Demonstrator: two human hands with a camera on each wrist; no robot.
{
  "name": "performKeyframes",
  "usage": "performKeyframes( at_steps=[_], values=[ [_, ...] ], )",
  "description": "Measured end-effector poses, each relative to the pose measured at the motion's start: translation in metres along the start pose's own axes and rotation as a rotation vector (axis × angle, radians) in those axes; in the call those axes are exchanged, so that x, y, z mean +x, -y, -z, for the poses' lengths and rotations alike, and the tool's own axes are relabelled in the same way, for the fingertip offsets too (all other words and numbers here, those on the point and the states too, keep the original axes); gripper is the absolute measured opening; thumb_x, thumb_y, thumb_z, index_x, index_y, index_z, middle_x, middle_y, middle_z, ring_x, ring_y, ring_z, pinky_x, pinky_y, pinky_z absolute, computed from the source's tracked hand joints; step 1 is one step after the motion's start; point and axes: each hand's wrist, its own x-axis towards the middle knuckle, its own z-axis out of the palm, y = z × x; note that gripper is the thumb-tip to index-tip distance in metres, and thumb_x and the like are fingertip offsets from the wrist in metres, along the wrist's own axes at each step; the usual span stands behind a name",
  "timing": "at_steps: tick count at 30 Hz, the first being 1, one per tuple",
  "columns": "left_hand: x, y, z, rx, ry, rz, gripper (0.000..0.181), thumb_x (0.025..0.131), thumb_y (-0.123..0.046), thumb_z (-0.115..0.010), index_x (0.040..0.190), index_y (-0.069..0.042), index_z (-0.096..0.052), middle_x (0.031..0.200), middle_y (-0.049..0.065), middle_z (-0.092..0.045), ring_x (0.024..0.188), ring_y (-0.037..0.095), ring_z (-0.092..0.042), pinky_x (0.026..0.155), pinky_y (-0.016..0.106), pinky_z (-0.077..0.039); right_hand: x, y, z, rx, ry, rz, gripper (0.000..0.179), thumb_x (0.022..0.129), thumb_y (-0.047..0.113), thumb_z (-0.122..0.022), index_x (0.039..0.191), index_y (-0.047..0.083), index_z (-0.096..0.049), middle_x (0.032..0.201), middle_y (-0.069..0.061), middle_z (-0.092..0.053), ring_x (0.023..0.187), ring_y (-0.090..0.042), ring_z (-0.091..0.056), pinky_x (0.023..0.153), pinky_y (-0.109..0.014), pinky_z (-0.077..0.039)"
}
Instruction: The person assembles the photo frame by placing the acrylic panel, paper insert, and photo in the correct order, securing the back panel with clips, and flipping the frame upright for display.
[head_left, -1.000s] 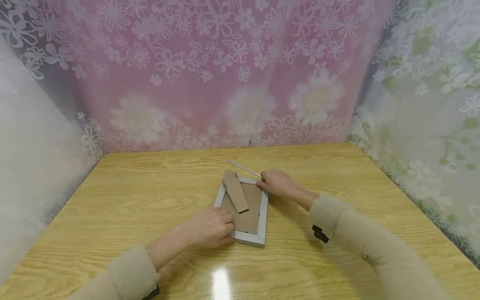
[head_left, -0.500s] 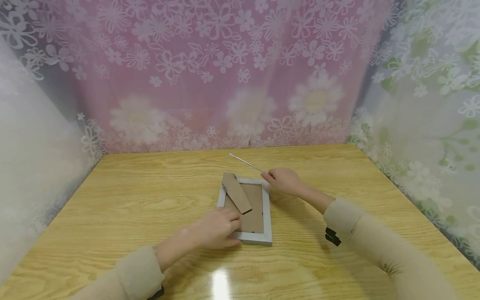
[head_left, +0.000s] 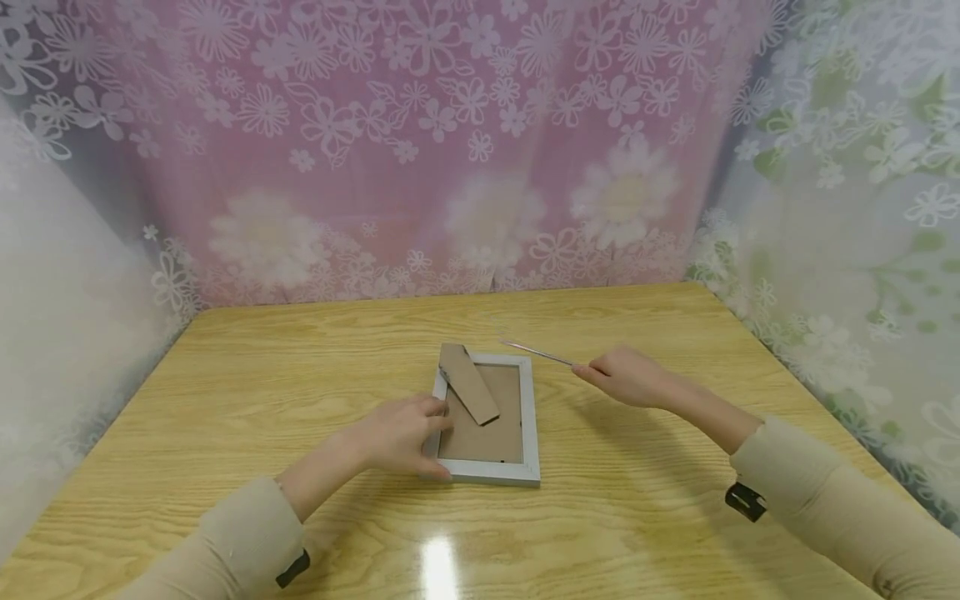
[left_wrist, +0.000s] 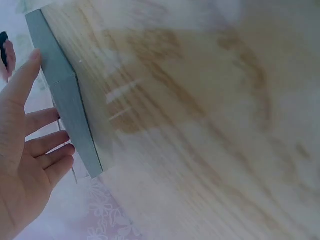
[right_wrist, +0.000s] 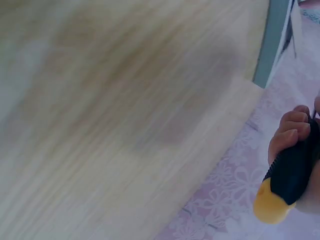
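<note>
Left hand: the left hand (head_left: 397, 437) comes in from the near left, fingers parted and loosely bent, the thumb by the near-left corner and the fingertips at the left rim; how firmly they press, I cannot tell.
Right hand: the right hand (head_left: 630, 379) is raised above the worktop (head_left: 300, 358), to the right of the frame, fingers wrapped around the handle (right_wrist: 286, 180) of a screwdriver (head_left: 540, 353).
Screwdriver: black grip with a yellow butt; the thin metal shaft points left and slightly away from the person, its tip appearing just beyond the far rim in the head view.
Picture frame: the grey picture frame (head_left: 529, 421) lies back up, near the middle of the worktop, between the hands; its long axis runs from near to far.
Backing: a brown board (head_left: 491, 442) sits inside the rim.
Stand leg: the cardboard leg (head_left: 471, 387) lies slantwise on the back, one end over the far-left corner, the other pointing toward the near right.
Marks: dark spots on the leg's left edge, too small to make out.
Sleeves: beige, with black bands (head_left: 746, 502) at both cuffs.
Backdrop: pink flowered cloth (head_left: 412, 208).
</note>
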Motion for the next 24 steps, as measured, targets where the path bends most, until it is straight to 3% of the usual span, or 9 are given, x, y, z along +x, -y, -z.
performKeyframes(
  at_steps=[10, 17, 19, 24],
  values=[
    [0.000, -0.001, 0.000, -0.016, 0.038, 0.001, 0.073, 0.076, -0.054, -0.068, 0.124, 0.000, -0.057, 0.131, 0.017, -0.047, 0.122, 0.031, -0.045, 0.097, 0.039, -0.043, -0.039, -0.006, -0.002, -0.095, 0.145, 0.048, 0.047, 0.097, 0.040, -0.043, 0.057, 0.018, -0.051, 0.046, 0.013, -0.024, 0.044, -0.003, -0.017, 0.045, -0.020, -0.020],
    [0.001, -0.001, -0.002, -0.037, 0.041, 0.012, 0.074, 0.076, -0.054, -0.068, 0.124, 0.001, -0.056, 0.132, 0.017, -0.046, 0.121, 0.030, -0.046, 0.095, 0.037, -0.045, -0.053, -0.005, -0.004, -0.130, 0.183, 0.002, 0.048, 0.096, 0.045, -0.042, 0.054, 0.021, -0.046, 0.047, 0.013, -0.025, 0.044, -0.003, -0.017, 0.043, -0.020, -0.017],
    [0.001, -0.001, -0.002, -0.040, 0.039, 0.012, 0.074, 0.076, -0.053, -0.068, 0.123, 0.002, -0.057, 0.132, 0.018, -0.046, 0.120, 0.030, -0.047, 0.095, 0.036, -0.045, -0.054, -0.005, -0.006, -0.133, 0.184, 0.005, 0.047, 0.096, 0.046, -0.042, 0.055, 0.022, -0.045, 0.047, 0.013, -0.025, 0.044, -0.003, -0.016, 0.044, -0.019, -0.021],
    [0.001, -0.002, -0.002, -0.057, 0.045, 0.021, 0.074, 0.076, -0.053, -0.069, 0.123, 0.002, -0.056, 0.132, 0.018, -0.046, 0.121, 0.030, -0.046, 0.095, 0.036, -0.045, -0.055, -0.003, -0.009, -0.128, 0.186, 0.030, 0.044, 0.096, 0.045, -0.041, 0.064, 0.021, -0.059, 0.049, 0.013, -0.027, 0.045, -0.003, -0.021, 0.050, -0.021, -0.033]
  ],
)
